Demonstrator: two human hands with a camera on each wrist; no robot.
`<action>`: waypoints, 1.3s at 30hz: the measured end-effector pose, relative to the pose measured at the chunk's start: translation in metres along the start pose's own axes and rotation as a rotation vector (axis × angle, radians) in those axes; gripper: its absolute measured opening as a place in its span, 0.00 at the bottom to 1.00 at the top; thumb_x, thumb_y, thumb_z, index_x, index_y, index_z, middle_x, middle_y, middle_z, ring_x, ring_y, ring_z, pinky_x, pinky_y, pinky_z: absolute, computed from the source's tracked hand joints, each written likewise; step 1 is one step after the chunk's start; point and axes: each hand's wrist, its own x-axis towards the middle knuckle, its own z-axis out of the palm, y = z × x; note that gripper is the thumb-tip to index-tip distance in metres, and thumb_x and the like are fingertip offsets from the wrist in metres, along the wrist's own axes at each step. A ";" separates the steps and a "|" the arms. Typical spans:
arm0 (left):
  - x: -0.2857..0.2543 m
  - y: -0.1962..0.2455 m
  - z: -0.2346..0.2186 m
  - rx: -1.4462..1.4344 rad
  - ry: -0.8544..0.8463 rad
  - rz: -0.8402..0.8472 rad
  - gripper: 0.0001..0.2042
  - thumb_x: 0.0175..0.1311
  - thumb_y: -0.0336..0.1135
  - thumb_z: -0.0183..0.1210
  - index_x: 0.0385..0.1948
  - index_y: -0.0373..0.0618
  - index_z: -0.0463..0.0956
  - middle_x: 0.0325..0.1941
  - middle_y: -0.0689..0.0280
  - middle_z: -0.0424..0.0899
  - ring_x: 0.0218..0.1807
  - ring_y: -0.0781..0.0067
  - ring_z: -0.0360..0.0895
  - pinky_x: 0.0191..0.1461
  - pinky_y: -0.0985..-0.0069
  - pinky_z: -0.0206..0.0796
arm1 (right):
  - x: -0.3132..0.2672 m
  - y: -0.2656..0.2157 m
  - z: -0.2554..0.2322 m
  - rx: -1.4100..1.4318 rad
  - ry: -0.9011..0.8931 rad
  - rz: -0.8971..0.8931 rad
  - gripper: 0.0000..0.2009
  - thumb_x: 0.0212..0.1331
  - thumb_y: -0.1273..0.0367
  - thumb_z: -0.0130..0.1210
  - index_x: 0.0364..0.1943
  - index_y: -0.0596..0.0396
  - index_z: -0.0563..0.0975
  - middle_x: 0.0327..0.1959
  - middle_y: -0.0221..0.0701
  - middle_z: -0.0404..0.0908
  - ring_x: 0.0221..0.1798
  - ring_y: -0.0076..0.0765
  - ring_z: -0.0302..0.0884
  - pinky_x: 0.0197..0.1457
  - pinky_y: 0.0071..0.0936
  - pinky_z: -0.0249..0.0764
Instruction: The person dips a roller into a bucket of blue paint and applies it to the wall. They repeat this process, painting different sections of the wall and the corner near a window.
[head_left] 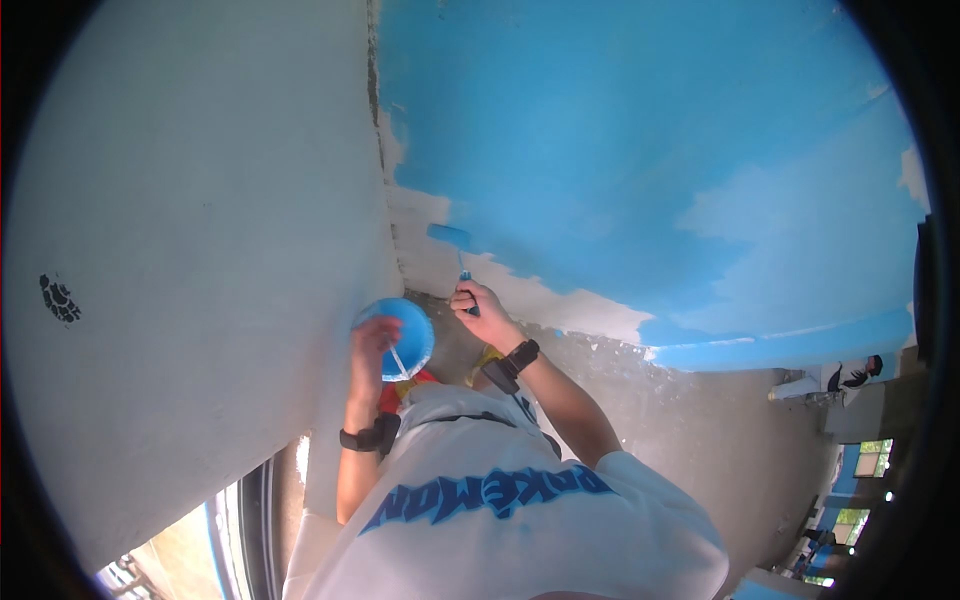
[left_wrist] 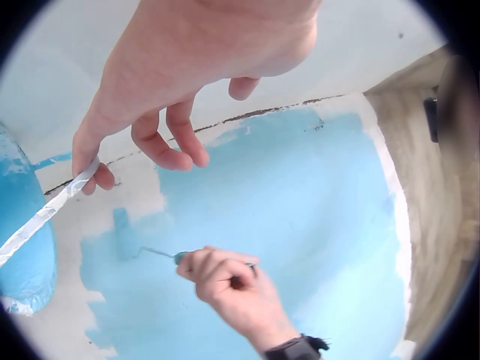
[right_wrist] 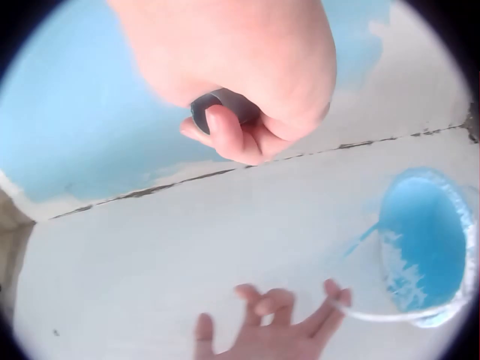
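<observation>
My right hand [head_left: 478,310] grips the handle of a small paint roller, whose blue-coated sleeve [head_left: 448,236] lies against the lower part of the wall. The butt of the dark roller handle [right_wrist: 201,112] pokes out of the fist in the right wrist view. My left hand [head_left: 370,350] holds up a paint bucket [head_left: 418,335], smeared blue inside, by its whitish handle [left_wrist: 46,214]. That handle is hooked and pinched at the end of one finger and its neighbour. The other fingers [left_wrist: 180,135] of this hand hang loose, spread apart.
A blue-painted wall [head_left: 600,140] with pale patches meets a bare grey-white wall [head_left: 200,220] at a cracked corner seam. Grey floor [head_left: 700,430] runs to the right, where another person [head_left: 830,380] is seen far off. A doorway or window frame [head_left: 250,520] stands at lower left.
</observation>
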 end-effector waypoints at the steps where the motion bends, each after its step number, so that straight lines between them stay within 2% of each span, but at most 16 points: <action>1: 0.000 -0.001 0.000 -0.001 -0.008 0.010 0.21 0.67 0.50 0.41 0.33 0.44 0.78 0.33 0.68 0.77 0.41 0.75 0.72 0.53 0.73 0.61 | -0.017 -0.007 0.015 0.003 0.012 -0.004 0.08 0.65 0.72 0.49 0.28 0.49 0.64 0.21 0.20 0.61 0.20 0.15 0.60 0.16 0.16 0.50; 6: 0.008 -0.006 -0.012 -0.023 -0.043 -0.020 0.23 0.66 0.55 0.41 0.33 0.45 0.78 0.34 0.68 0.77 0.43 0.74 0.71 0.54 0.69 0.59 | -0.093 -0.018 0.080 -0.075 -0.090 -0.034 0.06 0.67 0.69 0.48 0.31 0.50 0.67 0.21 0.17 0.60 0.18 0.11 0.56 0.14 0.13 0.48; 9: 0.013 -0.018 -0.024 -0.061 -0.051 -0.049 0.24 0.65 0.57 0.42 0.33 0.46 0.78 0.34 0.68 0.77 0.43 0.74 0.71 0.54 0.68 0.58 | -0.121 -0.015 0.092 -0.112 -0.132 -0.047 0.05 0.69 0.69 0.47 0.35 0.53 0.69 0.20 0.17 0.59 0.17 0.11 0.54 0.14 0.13 0.47; 14: 0.017 -0.025 -0.026 -0.054 -0.037 -0.056 0.24 0.65 0.58 0.43 0.33 0.46 0.78 0.34 0.68 0.77 0.42 0.74 0.71 0.53 0.69 0.59 | -0.144 -0.018 0.106 -0.114 -0.149 -0.053 0.06 0.69 0.68 0.46 0.35 0.53 0.70 0.21 0.17 0.60 0.16 0.09 0.54 0.14 0.13 0.48; 17: 0.019 -0.043 -0.034 -0.094 -0.042 -0.036 0.23 0.65 0.57 0.43 0.33 0.45 0.78 0.34 0.68 0.77 0.41 0.74 0.71 0.53 0.70 0.59 | -0.122 -0.006 0.093 -0.149 -0.127 -0.053 0.05 0.69 0.69 0.47 0.33 0.52 0.69 0.21 0.17 0.60 0.17 0.10 0.55 0.14 0.13 0.48; 19: 0.020 -0.053 -0.040 -0.144 -0.051 -0.022 0.19 0.69 0.47 0.40 0.33 0.45 0.78 0.34 0.69 0.77 0.40 0.76 0.72 0.52 0.74 0.60 | -0.091 0.007 0.075 -0.150 -0.132 -0.051 0.06 0.68 0.69 0.47 0.32 0.51 0.68 0.21 0.17 0.60 0.18 0.10 0.56 0.14 0.14 0.48; 23: 0.021 -0.066 -0.045 -0.131 -0.047 0.004 0.20 0.69 0.47 0.40 0.32 0.45 0.78 0.34 0.70 0.77 0.39 0.77 0.72 0.52 0.75 0.60 | -0.018 0.024 0.019 0.063 -0.100 0.037 0.06 0.66 0.71 0.49 0.30 0.51 0.67 0.22 0.19 0.62 0.20 0.13 0.61 0.15 0.15 0.50; 25: 0.024 -0.068 -0.045 -0.105 -0.035 -0.034 0.23 0.67 0.54 0.41 0.33 0.45 0.77 0.33 0.68 0.77 0.40 0.74 0.71 0.52 0.71 0.60 | 0.015 0.025 -0.008 0.162 -0.043 0.083 0.07 0.65 0.71 0.50 0.29 0.51 0.67 0.22 0.20 0.63 0.20 0.14 0.62 0.15 0.15 0.51; 29: 0.025 -0.068 -0.044 -0.088 -0.024 -0.045 0.22 0.67 0.54 0.41 0.33 0.45 0.77 0.34 0.68 0.77 0.41 0.74 0.72 0.52 0.71 0.60 | 0.057 0.027 -0.054 0.171 0.045 0.113 0.07 0.64 0.72 0.50 0.28 0.51 0.67 0.22 0.20 0.63 0.20 0.16 0.63 0.15 0.16 0.51; 35: 0.020 -0.064 -0.038 -0.084 -0.005 -0.058 0.22 0.67 0.55 0.41 0.34 0.46 0.77 0.36 0.68 0.78 0.42 0.74 0.72 0.53 0.70 0.60 | 0.044 0.025 -0.057 0.083 0.019 0.066 0.07 0.64 0.72 0.51 0.28 0.52 0.67 0.21 0.18 0.62 0.19 0.13 0.62 0.15 0.14 0.51; 39: 0.018 -0.063 -0.038 -0.086 -0.027 -0.046 0.23 0.67 0.55 0.41 0.34 0.46 0.77 0.38 0.68 0.78 0.42 0.75 0.72 0.54 0.69 0.60 | -0.008 0.010 -0.010 -0.017 0.002 0.071 0.06 0.64 0.71 0.50 0.29 0.52 0.67 0.21 0.20 0.62 0.20 0.14 0.61 0.15 0.15 0.49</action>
